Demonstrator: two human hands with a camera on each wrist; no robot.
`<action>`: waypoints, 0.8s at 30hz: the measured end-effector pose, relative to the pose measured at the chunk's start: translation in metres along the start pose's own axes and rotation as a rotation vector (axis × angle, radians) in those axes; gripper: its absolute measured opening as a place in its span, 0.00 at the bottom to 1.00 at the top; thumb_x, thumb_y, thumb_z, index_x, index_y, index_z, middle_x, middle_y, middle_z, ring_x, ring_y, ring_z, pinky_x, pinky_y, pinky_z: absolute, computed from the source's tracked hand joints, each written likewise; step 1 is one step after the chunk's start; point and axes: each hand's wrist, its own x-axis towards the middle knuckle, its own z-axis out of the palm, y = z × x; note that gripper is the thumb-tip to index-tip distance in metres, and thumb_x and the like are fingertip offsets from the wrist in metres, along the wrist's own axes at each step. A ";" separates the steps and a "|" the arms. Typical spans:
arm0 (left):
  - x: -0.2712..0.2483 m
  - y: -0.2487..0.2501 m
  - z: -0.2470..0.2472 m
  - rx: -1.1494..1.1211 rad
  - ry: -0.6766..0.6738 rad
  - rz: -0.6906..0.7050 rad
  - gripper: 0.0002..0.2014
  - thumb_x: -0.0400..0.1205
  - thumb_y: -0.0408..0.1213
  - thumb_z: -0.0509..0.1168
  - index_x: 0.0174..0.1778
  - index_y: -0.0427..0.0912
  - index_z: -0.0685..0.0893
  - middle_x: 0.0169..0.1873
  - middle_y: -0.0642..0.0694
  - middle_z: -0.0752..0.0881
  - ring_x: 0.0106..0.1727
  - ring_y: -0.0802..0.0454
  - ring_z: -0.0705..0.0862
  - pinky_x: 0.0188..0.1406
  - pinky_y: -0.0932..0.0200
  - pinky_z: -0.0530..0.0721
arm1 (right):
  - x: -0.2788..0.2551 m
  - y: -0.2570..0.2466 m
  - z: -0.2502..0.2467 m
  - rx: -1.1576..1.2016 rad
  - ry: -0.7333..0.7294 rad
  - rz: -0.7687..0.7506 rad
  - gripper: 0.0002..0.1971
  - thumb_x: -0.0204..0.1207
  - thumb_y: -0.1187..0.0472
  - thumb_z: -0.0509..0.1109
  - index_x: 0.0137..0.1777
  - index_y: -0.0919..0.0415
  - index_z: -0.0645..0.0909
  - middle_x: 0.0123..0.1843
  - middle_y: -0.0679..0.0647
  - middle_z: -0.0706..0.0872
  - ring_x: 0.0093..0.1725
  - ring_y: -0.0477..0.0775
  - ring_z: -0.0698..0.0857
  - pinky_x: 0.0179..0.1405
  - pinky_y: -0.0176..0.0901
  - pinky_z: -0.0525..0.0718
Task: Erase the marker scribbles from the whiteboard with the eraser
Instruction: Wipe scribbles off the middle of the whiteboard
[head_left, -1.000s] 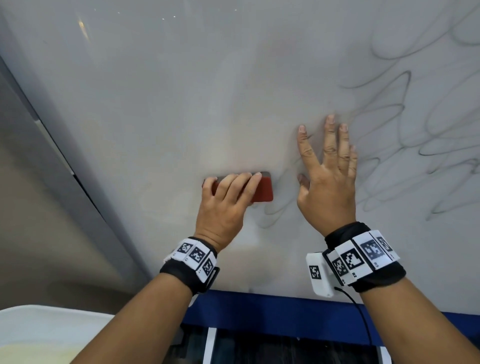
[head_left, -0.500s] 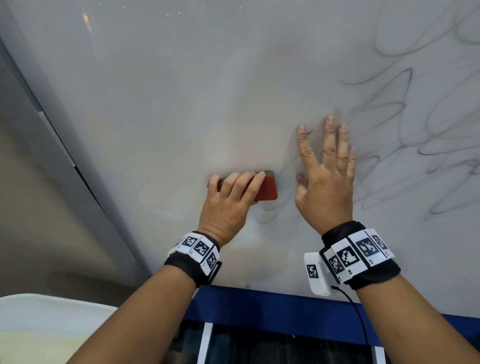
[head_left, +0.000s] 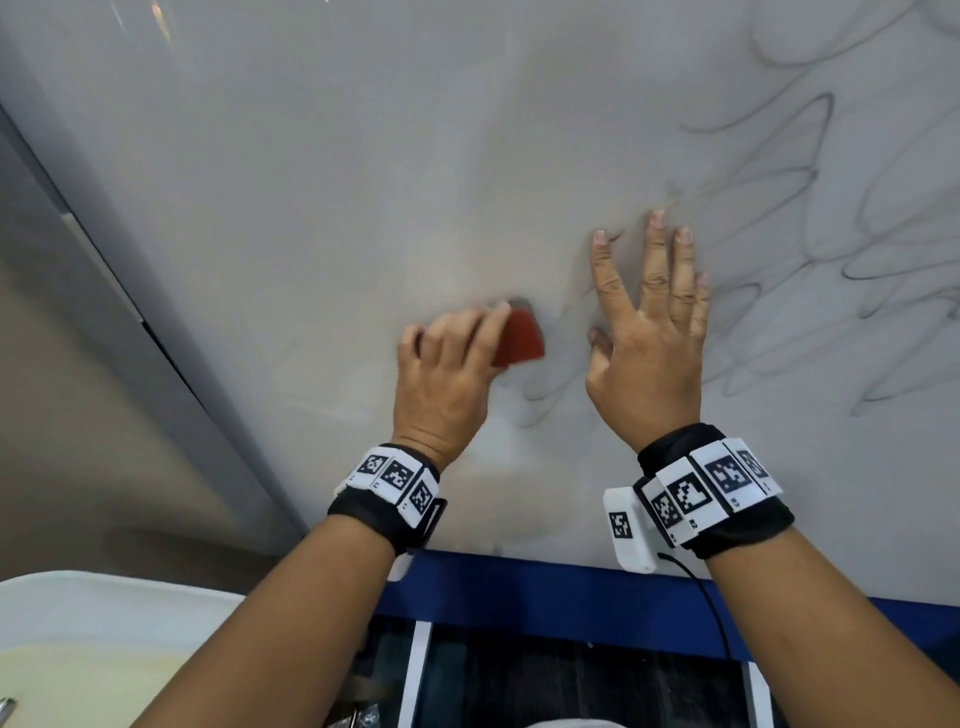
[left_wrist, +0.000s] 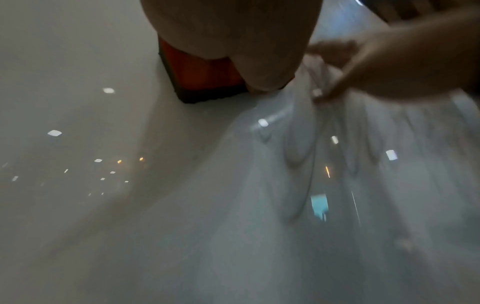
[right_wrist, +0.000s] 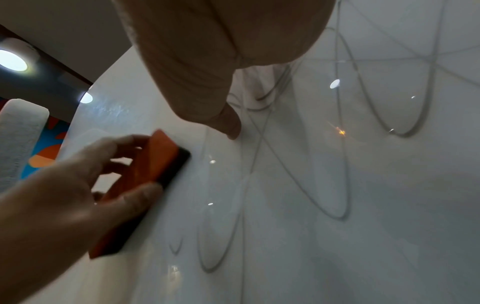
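My left hand (head_left: 447, 358) grips a red eraser (head_left: 519, 339) with a dark felt face and holds it against the whiteboard (head_left: 311, 182), tilted with its top turned left. The eraser (right_wrist: 153, 174) shows between fingers and thumb in the right wrist view; in the blurred left wrist view the eraser (left_wrist: 205, 76) sits under the palm. My right hand (head_left: 649, 322) rests flat on the board with straight, spread fingers, just right of the eraser. Grey marker scribbles (head_left: 810, 270) loop across the board's right part; a few strokes (head_left: 540, 400) lie between the hands.
The board's left part is smudged and free of lines. A blue ledge (head_left: 545, 587) runs along the board's bottom edge. A grey frame (head_left: 130, 332) borders the board at left. A white surface (head_left: 104, 623) lies at the lower left.
My left hand has turned the eraser from lying level to a tilt and shifted it slightly up and right. The right hand has stayed flat in the same place.
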 end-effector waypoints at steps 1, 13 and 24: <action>0.009 0.000 -0.005 -0.025 0.042 -0.103 0.31 0.81 0.43 0.71 0.79 0.44 0.68 0.67 0.46 0.70 0.63 0.43 0.73 0.62 0.42 0.71 | 0.000 0.000 0.001 -0.001 -0.002 0.003 0.48 0.73 0.68 0.73 0.88 0.44 0.52 0.90 0.59 0.48 0.88 0.62 0.46 0.84 0.63 0.47; 0.027 0.012 -0.003 0.061 0.033 0.260 0.27 0.81 0.34 0.70 0.78 0.46 0.77 0.67 0.48 0.75 0.64 0.45 0.77 0.63 0.41 0.76 | -0.005 0.003 0.005 0.001 0.009 -0.012 0.50 0.68 0.72 0.71 0.88 0.45 0.53 0.89 0.61 0.49 0.88 0.64 0.48 0.84 0.65 0.49; 0.008 0.006 0.004 0.073 0.010 0.300 0.27 0.80 0.34 0.71 0.78 0.45 0.78 0.69 0.47 0.76 0.64 0.46 0.78 0.63 0.40 0.77 | -0.007 0.002 0.005 0.027 0.005 0.008 0.50 0.65 0.76 0.63 0.88 0.47 0.55 0.89 0.61 0.50 0.88 0.64 0.48 0.85 0.63 0.46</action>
